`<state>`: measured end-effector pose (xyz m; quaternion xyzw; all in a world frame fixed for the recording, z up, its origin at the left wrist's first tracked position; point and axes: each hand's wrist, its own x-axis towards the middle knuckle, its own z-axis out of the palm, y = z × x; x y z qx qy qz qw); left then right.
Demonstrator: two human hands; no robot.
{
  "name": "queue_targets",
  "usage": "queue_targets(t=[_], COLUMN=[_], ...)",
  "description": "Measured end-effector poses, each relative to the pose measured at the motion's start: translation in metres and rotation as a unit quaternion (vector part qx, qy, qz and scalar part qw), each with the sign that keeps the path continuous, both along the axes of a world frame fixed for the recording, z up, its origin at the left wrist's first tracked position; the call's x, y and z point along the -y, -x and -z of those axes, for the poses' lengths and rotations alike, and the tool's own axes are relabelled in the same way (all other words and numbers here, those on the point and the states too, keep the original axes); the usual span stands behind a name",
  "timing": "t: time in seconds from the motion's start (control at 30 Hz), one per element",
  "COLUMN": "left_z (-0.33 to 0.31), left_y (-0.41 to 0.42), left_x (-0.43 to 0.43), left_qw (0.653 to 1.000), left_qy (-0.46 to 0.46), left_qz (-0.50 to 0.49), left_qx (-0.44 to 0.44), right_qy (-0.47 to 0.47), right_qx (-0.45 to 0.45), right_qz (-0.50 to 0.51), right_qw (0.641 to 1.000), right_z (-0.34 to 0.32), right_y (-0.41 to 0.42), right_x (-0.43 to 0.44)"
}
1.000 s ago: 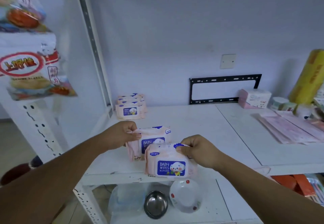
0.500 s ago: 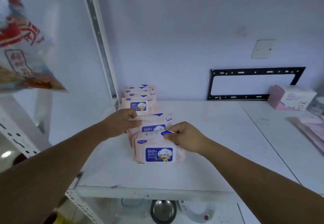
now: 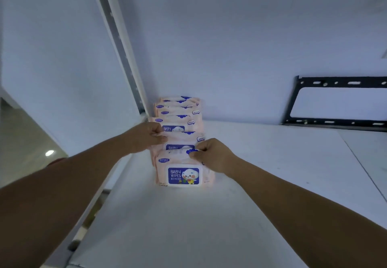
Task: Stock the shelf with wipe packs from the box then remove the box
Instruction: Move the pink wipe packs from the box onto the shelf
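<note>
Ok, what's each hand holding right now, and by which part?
The left hand grips the second wipe pack by a top corner; the right hand pinches the front wipe pack at its top edge.

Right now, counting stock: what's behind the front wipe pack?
Behind the front pack stands a second pack, pinched by the left hand, then several more packs toward the wall. Each hides most of the next.

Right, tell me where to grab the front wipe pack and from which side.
Take the front wipe pack by its top edge, coming from above. It stands upright, label toward you, with a second pack close behind, so the back face is blocked. The right hand pinches that top edge.
</note>
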<state>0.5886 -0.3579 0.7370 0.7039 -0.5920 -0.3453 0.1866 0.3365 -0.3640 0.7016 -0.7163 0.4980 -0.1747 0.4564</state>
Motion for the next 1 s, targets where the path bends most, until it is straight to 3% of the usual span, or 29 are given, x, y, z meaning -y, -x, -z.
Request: queue_targets(t=[0.27, 0.5, 1.0], left_z=[-0.001, 0.001, -0.012], left_y=[-0.019, -0.014, -0.012], left_x=[0.039, 0.056, 0.029], left_qw=[0.996, 0.993, 0.985], left_qy=[0.009, 0.046, 0.094], left_qz=[-0.081, -0.097, -0.050], left_qx=[-0.023, 0.054, 0.137], right_qy=[0.005, 0.053, 0.079], right_qx=[-0.021, -0.052, -0.064], right_qz=[0.040, 0.052, 0.049], right_qw=[0.999, 0.996, 0.994], right_z=[0.006, 0.003, -0.011], right_y=[-0.046, -0.070, -0.043], right_x=[0.041, 0.058, 0.056])
